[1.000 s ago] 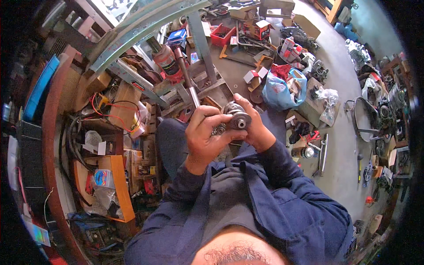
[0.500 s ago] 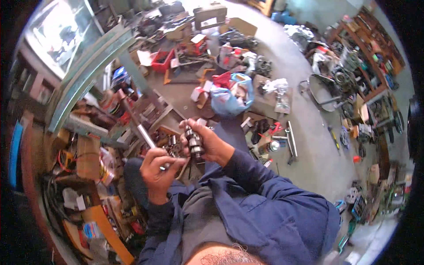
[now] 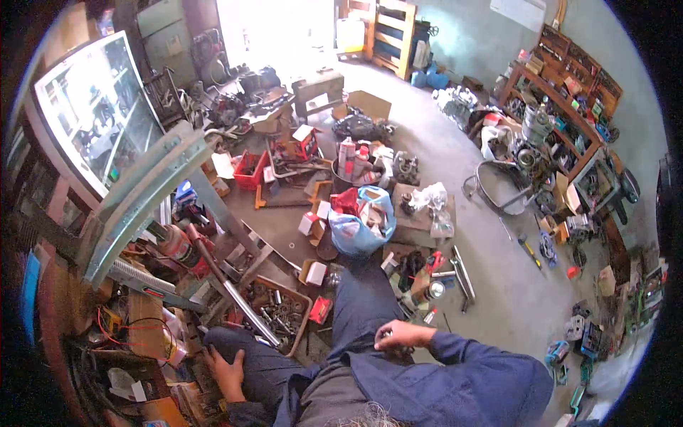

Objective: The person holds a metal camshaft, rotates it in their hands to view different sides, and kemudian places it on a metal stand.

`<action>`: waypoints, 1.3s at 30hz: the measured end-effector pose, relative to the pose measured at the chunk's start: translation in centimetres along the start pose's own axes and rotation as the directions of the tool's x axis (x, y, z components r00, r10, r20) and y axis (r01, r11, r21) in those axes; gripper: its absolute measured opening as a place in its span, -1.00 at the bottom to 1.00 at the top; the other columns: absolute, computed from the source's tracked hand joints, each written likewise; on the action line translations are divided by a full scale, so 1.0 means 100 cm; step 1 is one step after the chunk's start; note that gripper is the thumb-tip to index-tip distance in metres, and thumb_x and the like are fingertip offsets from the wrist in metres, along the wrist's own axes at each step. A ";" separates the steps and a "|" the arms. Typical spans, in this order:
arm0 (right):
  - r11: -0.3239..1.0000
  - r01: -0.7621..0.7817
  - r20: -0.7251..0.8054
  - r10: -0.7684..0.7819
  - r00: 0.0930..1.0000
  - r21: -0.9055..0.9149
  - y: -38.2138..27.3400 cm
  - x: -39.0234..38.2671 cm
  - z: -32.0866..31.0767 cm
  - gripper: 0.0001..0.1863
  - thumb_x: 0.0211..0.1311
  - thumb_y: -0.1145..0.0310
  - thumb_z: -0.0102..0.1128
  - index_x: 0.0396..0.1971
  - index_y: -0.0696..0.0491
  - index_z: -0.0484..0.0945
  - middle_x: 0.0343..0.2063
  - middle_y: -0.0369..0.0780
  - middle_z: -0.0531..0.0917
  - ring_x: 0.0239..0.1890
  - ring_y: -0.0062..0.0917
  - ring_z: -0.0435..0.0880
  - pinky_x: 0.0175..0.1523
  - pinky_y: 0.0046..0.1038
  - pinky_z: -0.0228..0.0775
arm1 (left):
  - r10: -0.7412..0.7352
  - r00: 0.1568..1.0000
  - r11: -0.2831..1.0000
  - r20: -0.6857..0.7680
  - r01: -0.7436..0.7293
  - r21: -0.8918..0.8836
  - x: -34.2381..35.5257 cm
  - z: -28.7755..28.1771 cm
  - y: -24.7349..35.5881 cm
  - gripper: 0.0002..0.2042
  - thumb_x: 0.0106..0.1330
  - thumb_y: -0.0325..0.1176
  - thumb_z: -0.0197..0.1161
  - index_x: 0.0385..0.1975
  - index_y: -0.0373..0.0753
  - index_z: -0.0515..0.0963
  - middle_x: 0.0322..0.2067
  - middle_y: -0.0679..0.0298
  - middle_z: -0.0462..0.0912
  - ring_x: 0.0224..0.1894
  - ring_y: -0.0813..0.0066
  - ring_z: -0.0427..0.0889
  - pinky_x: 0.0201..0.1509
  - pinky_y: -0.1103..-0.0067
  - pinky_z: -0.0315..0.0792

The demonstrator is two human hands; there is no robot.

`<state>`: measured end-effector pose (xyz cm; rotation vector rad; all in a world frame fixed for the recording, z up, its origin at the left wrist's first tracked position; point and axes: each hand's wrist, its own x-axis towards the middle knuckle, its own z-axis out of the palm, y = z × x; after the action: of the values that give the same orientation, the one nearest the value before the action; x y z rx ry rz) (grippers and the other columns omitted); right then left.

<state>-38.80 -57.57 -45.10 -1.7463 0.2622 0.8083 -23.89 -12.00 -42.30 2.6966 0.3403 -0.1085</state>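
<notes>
My left hand (image 3: 225, 371) lies on my left thigh (image 3: 238, 341) with its fingers apart and nothing visible in it. My right hand (image 3: 402, 336) is low over my right thigh, fingers curled round something dark, mostly hidden, that I cannot make out. Ahead of my knees sits a tray (image 3: 305, 318) of assorted metal parts, with a small red box (image 3: 321, 309) beside it. A long steel bar (image 3: 252, 317) slants over the tray from the green press frame (image 3: 146, 203), which holds a red jack (image 3: 181, 245).
A blue plastic bag (image 3: 359, 235) of items sits ahead, a red bin (image 3: 249, 171) beyond it. Long tools (image 3: 462, 277) and a hoop-like metal frame (image 3: 498, 188) lie at right, near a cluttered wooden rack (image 3: 551, 124). A bright doorway (image 3: 274, 35) and wooden pallets (image 3: 391, 35) stand at the back.
My view has lifted toward the room. My hands have dropped apart: the left onto my thigh, the right to my lap. The metal part they held is no longer clearly visible.
</notes>
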 end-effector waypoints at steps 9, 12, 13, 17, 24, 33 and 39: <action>0.956 0.292 -0.224 -0.283 0.933 0.007 0.028 0.001 0.021 -0.70 0.18 0.18 0.41 -0.32 0.13 0.65 -0.41 -0.31 0.70 -0.31 -0.65 0.63 -0.13 -0.49 0.44 | -0.191 0.981 0.980 0.037 0.188 0.072 0.006 0.015 0.013 -0.11 0.23 0.07 0.35 0.47 -0.16 0.05 0.48 0.09 -0.03 0.50 0.00 -0.01 0.53 0.15 0.03; 0.931 0.350 -0.300 -0.365 0.881 -0.106 0.024 -0.007 0.032 -0.69 0.16 0.18 0.40 -0.31 0.15 0.63 -0.39 -0.23 0.71 -0.28 -0.56 0.66 -0.13 -0.45 0.46 | -0.175 0.984 0.981 0.017 0.173 0.088 0.007 0.020 0.010 -0.12 0.25 0.07 0.33 0.46 -0.18 0.06 0.47 0.08 -0.01 0.48 -0.02 0.03 0.53 0.15 0.04; 0.910 0.361 -0.342 -0.412 0.844 -0.205 0.019 -0.011 0.037 -0.69 0.14 0.19 0.41 -0.31 0.15 0.63 -0.39 -0.21 0.71 -0.29 -0.54 0.66 -0.13 -0.44 0.48 | -0.109 0.993 0.990 -0.039 0.112 0.086 0.014 0.036 -0.010 -0.13 0.26 0.08 0.32 0.46 -0.18 0.07 0.47 0.06 0.00 0.47 -0.03 0.05 0.52 0.13 0.07; 0.915 0.335 -0.377 -0.398 0.836 -0.222 0.014 -0.015 0.043 -0.70 0.15 0.20 0.37 -0.31 0.13 0.61 -0.41 -0.13 0.71 -0.34 -0.45 0.70 -0.20 -0.40 0.51 | -0.018 0.998 0.990 -0.061 0.026 0.141 0.011 0.032 -0.012 -0.16 0.27 0.10 0.29 0.44 -0.20 0.11 0.45 0.00 0.04 0.45 -0.07 0.08 0.47 0.07 0.14; 0.920 0.346 -0.484 -0.391 0.783 -0.183 0.013 -0.017 0.057 -0.65 0.10 0.15 0.36 -0.31 0.14 0.60 -0.43 -0.06 0.69 -0.33 -0.24 0.74 -0.18 -0.33 0.54 | -0.024 1.000 0.982 -0.010 0.025 0.186 0.002 0.014 0.012 -0.14 0.27 0.16 0.26 0.44 -0.21 0.10 0.43 -0.05 0.09 0.43 -0.11 0.14 0.46 0.05 0.12; 0.900 0.390 -0.522 -0.432 0.735 -0.194 0.015 -0.015 0.059 -0.70 0.14 0.21 0.37 -0.31 0.14 0.59 -0.45 -0.13 0.69 -0.39 -0.40 0.71 -0.23 -0.40 0.52 | -0.017 0.999 0.988 -0.029 0.021 0.152 0.008 0.022 0.002 -0.16 0.27 0.12 0.28 0.43 -0.24 0.14 0.38 -0.11 0.18 0.40 -0.10 0.21 0.42 0.13 0.18; 0.898 0.382 -0.506 -0.438 0.743 -0.217 0.019 -0.009 0.056 -0.71 0.13 0.22 0.38 -0.31 0.13 0.59 -0.45 -0.13 0.69 -0.39 -0.38 0.72 -0.24 -0.39 0.51 | 0.032 0.995 0.995 -0.099 -0.021 0.102 0.007 0.026 0.001 -0.16 0.25 0.12 0.29 0.43 -0.21 0.14 0.39 -0.12 0.16 0.40 -0.12 0.20 0.42 0.13 0.19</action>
<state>-42.64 -53.30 -46.71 -2.0063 0.1988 -0.0204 -23.23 -13.00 -44.66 2.8122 0.3373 0.0187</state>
